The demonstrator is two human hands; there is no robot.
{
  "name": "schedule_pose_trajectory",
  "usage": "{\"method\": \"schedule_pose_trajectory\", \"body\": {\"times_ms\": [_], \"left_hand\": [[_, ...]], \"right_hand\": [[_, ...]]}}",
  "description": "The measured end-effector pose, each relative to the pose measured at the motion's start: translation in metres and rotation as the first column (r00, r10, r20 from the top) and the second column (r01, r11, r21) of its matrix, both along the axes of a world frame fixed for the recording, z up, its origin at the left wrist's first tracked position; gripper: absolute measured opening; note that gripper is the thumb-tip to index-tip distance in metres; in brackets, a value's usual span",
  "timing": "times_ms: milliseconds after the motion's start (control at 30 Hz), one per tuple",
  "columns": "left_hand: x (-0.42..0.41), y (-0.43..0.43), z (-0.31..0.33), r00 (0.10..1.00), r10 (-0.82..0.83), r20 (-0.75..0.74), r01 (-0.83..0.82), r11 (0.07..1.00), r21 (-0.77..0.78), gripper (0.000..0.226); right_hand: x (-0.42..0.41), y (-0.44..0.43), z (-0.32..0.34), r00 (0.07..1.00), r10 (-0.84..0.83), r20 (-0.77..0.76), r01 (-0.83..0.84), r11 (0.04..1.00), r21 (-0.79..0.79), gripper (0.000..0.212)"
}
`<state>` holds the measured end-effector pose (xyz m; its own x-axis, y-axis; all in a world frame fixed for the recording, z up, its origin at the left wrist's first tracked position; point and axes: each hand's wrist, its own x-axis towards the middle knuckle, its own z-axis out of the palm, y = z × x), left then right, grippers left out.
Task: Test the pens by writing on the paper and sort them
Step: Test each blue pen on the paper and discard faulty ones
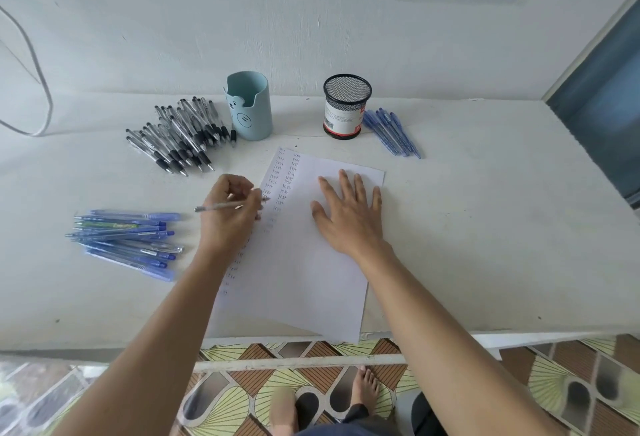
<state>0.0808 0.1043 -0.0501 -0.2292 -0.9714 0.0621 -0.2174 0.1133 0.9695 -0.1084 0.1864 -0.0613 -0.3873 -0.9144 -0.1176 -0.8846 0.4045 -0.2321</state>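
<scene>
— Pen [221, 207] in the left hand [230, 219], pinched between thumb and curled fingers, tip down at the left margin of the paper [301, 272], back end pointing toward the left side of the worktop [485, 227].
— And that arm?
— Bare, reaching in over the near edge, forearm slanting across the sheet's lower left corner, wrist above its left margin.
— Right hand [349, 217]?
— Flat, palm down on the sheet's upper half, fingers straight and spread, gripping nothing, pressing the paper to the worktop. Forearm crossing the near edge just right of the sheet.
— Paper's place?
— Middle of the worktop, tilted, bottom corner reaching the near edge. Two columns of small handwritten words [282, 175] down its left side, partly hidden by the writing hand.
— Around it?
— Heap of black-grip pens [180, 137] toward the far left, just beside a pale blue holder [248, 106] with a bear face. Black mesh cup [346, 106] near the far edge, right of that holder, upright; a few blue pens [391, 132] lying just beside its right. Bigger blue pile [128, 238], one green pen among it, left of the writing hand and apart from the sheet.
— Beyond the worktop?
— Grey cable [43, 89] looping on the wall at far left; patterned floor tiles [554, 376] and a bare foot [365, 389] below the near edge.
</scene>
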Motion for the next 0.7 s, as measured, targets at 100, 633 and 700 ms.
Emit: {"method": "schedule_pose_trajectory", "body": {"times_ms": [100,633,700], "left_hand": [[0.001,-0.006,0.001,0.995,-0.077,0.067,0.078,0.997,-0.019,0.003],[-0.08,0.097,0.052,0.878,-0.409,0.248,0.446,0.888,-0.111,0.039],[-0.096,0.132,0.052,0.826,-0.496,0.269,0.53,0.845,-0.071,0.04]], "right_hand": [[-0.004,-0.006,0.002,1.0,-0.012,0.001,0.012,1.0,-0.005,0.06],[-0.045,0.113,0.05,0.88,-0.118,0.46,0.387,0.739,-0.551,0.045],[-0.055,0.158,0.051,0.868,-0.123,0.482,0.417,0.706,-0.572,0.044]]}}
